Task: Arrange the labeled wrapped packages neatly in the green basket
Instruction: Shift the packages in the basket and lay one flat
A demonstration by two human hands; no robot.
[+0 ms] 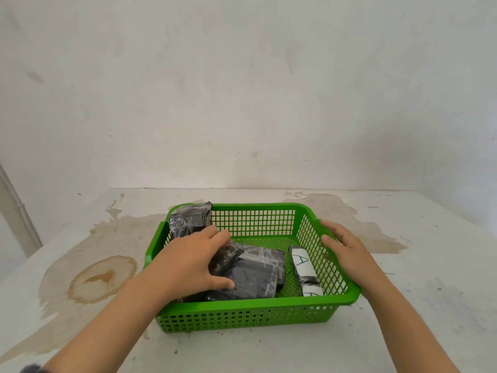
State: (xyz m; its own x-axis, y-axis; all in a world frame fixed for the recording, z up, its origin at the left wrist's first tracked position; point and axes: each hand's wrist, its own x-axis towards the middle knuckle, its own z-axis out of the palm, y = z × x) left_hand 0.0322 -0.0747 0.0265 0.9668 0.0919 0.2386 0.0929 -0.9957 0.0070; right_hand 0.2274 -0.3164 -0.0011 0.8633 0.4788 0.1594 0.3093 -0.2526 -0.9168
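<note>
Dark, glossy film-wrapped packages [250, 275] piled in the left half of the green basket [242, 313]; one propped upright [189, 219] at the far-left corner. Two white-labeled packages [304, 265], marked "A", along the right wall. Left hand [193, 262] spread flat, pressing the pile. Right hand [347, 243] curled over the right rim. Stained white table [94, 278] beneath.

Bare, worn room, perhaps a plain workspace

A blotchy whitewashed wall [242, 90] rises behind a white stained table [102, 275]; a pale pipe [16, 208] runs down the left edge.
</note>
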